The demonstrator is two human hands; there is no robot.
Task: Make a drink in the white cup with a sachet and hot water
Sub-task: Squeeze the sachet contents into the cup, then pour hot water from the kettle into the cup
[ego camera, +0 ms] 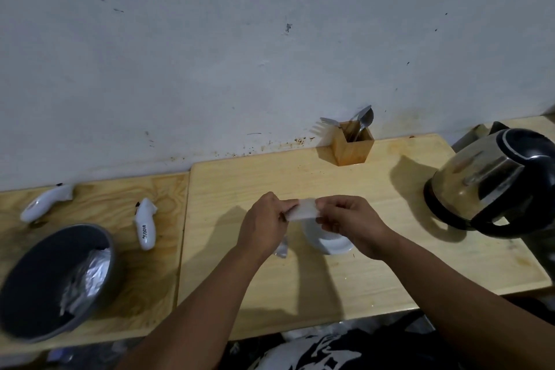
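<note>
A small white sachet (304, 209) is stretched between both hands just above the white cup (330, 242), which stands on the wooden table (375, 273). My left hand (264, 225) pinches the sachet's left end and my right hand (351, 222) pinches its right end; the right hand hides part of the cup. A silvery scrap of wrapper (282, 248) lies on the table under my left wrist. The steel and black kettle (492, 183) stands at the right of the table.
A wooden box (353, 149) holding a fork and spoons stands against the wall. On the left board lie two white controllers (145, 224) (45, 203) and a grey bin (57, 282) with foil inside. Patterned cloth shows below the table's front edge.
</note>
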